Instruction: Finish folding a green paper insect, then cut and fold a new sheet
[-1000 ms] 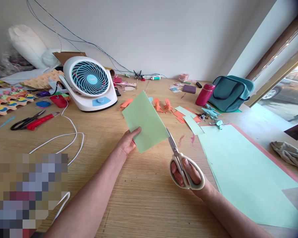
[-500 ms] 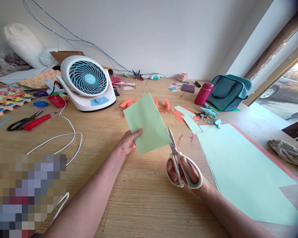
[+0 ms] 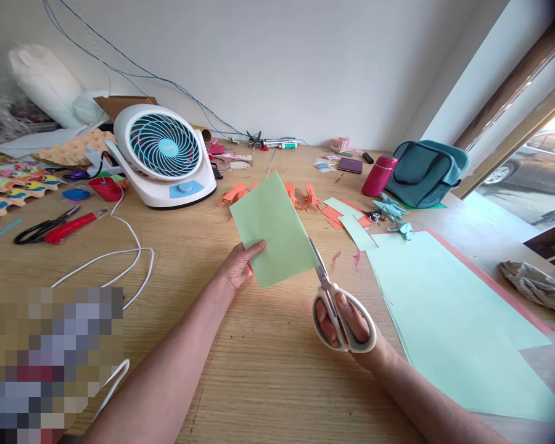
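Note:
A light green sheet of paper [image 3: 275, 231] is tilted up above the table, pinched at its lower left edge by my left hand [image 3: 241, 265]. The thumb lies on its front; the other fingers are behind it. My right hand [image 3: 351, 324] has its fingers through the loops of white-handled scissors [image 3: 333, 311]. Their blades are at the paper's right edge near the lower corner, and the handles are nearly together. Behind the paper lie several orange folded paper figures [image 3: 311, 196], partly hidden by it.
Large pale green sheets [image 3: 457, 314] lie at right, with cut strips [image 3: 357, 231] and blue-green folded figures [image 3: 391, 208] behind. A pink bottle [image 3: 379, 176] and teal bag [image 3: 428, 172] stand beyond. At left are a fan [image 3: 166, 154], a white cable [image 3: 134, 250] and red-handled tool [image 3: 71, 229].
The scissors' blades and handles have closed together at the paper's right edge. My left hand and the paper have hardly moved.

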`<state>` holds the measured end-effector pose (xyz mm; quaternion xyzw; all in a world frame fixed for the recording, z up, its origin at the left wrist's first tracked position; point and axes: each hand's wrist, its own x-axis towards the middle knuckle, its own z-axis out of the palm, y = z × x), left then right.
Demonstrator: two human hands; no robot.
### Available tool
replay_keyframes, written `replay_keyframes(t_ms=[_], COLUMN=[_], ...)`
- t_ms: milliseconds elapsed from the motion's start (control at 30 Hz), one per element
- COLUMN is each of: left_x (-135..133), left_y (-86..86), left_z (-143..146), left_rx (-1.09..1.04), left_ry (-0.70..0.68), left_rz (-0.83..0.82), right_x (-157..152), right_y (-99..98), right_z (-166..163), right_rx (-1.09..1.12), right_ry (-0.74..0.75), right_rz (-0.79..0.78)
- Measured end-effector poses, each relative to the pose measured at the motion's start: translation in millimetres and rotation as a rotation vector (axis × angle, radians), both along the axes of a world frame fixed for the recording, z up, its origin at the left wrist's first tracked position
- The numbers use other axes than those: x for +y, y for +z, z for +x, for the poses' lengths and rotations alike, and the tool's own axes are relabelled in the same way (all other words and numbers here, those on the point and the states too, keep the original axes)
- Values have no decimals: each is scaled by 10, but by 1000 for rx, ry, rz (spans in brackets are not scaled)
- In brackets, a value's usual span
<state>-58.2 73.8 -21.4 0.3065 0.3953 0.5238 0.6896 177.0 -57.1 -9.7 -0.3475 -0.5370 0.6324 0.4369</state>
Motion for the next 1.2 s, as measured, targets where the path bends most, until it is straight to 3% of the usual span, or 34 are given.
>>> replay_keyframes(t_ms=[433,833,1200], left_x=[-42,-55,-57], left_y=[25,52,46], left_z=[24,39,13], left_rx=[78,68,87], left_ry=[-64,-58,-92], left_rz=[9,-20,3], right_x=[20,10,-2], right_y=[26,-3,36], right_z=[-9,-20,-24], right_rx=[-1,7,-9], right_ry=[66,-9,22], right_rz=[16,15,14])
